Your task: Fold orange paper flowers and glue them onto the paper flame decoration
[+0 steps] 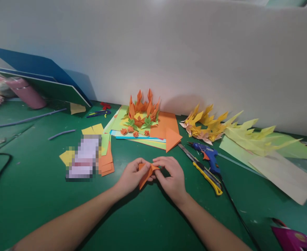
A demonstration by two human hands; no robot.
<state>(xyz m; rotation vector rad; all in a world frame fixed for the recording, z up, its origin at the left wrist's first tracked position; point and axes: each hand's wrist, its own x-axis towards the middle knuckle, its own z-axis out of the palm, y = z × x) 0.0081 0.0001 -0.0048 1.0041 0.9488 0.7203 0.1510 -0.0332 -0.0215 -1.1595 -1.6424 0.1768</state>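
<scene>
A folded piece of orange paper (144, 178) is held between both hands, a little above the green table. My left hand (132, 176) grips its left side, thumb on top. On the other side my right hand (173, 176) pinches the paper's upper right corner between thumb and fingers. The fingertips hide part of the folds. Beyond the hands stands an orange folded-paper crown (143, 111) with green paper leaves. Several small orange paper roses (130, 129) lie in front of it. A folded orange sheet (172, 139) lies just past my right hand.
A blue glue gun (208, 157) and a yellow utility knife (208, 178) lie to the right, below yellow paper crowns (208, 125). Orange paper slips (106, 165) and a blurred-out phone-like object (84, 157) are at left. A pink bottle (28, 93) leans near blue boards (43, 66).
</scene>
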